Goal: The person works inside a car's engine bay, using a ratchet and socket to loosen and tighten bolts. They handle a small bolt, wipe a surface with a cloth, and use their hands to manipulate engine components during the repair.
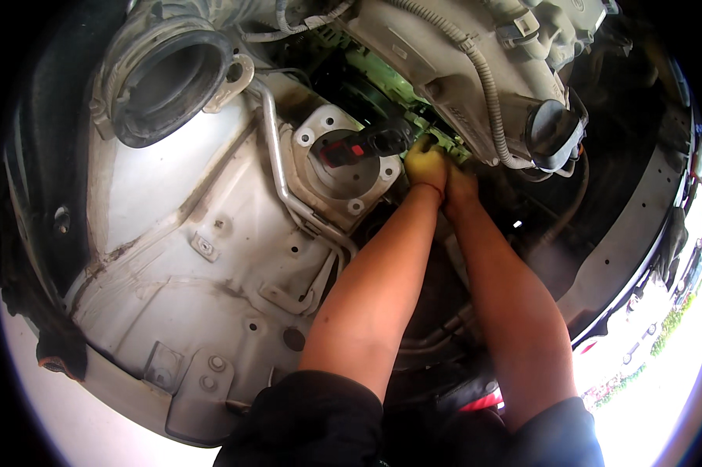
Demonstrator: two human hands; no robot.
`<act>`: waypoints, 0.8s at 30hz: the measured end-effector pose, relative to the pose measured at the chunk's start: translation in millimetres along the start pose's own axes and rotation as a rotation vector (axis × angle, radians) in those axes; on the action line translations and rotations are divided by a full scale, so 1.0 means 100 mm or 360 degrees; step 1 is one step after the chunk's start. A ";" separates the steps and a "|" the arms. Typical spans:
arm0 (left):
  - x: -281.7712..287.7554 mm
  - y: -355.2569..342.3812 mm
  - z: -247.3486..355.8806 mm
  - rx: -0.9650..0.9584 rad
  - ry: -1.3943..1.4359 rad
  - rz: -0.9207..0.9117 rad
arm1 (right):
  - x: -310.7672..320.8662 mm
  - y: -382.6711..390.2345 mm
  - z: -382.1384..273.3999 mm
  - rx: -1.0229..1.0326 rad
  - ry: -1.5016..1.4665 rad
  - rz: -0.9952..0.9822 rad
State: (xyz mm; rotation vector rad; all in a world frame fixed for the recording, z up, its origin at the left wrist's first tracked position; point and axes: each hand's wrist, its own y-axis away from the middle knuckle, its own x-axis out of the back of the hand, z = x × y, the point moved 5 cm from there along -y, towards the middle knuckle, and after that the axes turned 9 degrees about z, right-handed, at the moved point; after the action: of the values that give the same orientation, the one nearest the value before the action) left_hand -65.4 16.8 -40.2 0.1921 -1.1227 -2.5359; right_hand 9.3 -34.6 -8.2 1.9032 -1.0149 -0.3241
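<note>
Both arms reach deep into a vehicle's engine bay. My left hand (426,166) looks closed, its fingers curled down at the side of the engine in yellow-green light; whatever it grips is hidden. Close against it, my right hand (461,185) sits slightly lower and to the right, its fingers out of sight. Just left of the hands, a black and red tool or lamp (366,145) lies over a square metal mounting bracket (313,152) with holes at its corners. Green-lit engine parts (378,74) show beyond the hands.
A wide black intake duct (172,89) opens at the upper left. Metal pipes (274,148) run beside the bracket over the pale inner body panel (218,202). The engine cover (436,58), a ribbed hose (491,93) and a black cap (551,124) crowd the upper right.
</note>
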 end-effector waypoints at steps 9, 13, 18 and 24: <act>-0.01 0.10 0.04 0.0166 0.0132 -0.0143 | 0.09 -0.11 0.05 -0.0113 0.0011 0.0087; 0.02 0.08 0.07 0.0183 0.0136 -0.0139 | 0.02 -0.04 0.02 -0.0129 -0.0029 0.0015; 0.01 0.13 0.06 0.0180 0.0061 -0.0139 | 0.12 -0.26 0.07 0.0029 0.0086 -0.0099; -0.03 0.07 0.06 0.0083 0.0053 -0.0025 | 0.00 -0.02 -0.04 -0.0272 -0.0139 -0.0139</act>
State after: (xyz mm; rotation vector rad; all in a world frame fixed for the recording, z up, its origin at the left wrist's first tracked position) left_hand -62.8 17.7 -30.9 0.2564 -1.1795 -2.5096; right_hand 12.6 -32.0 -7.9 1.7943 -0.9321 -0.5321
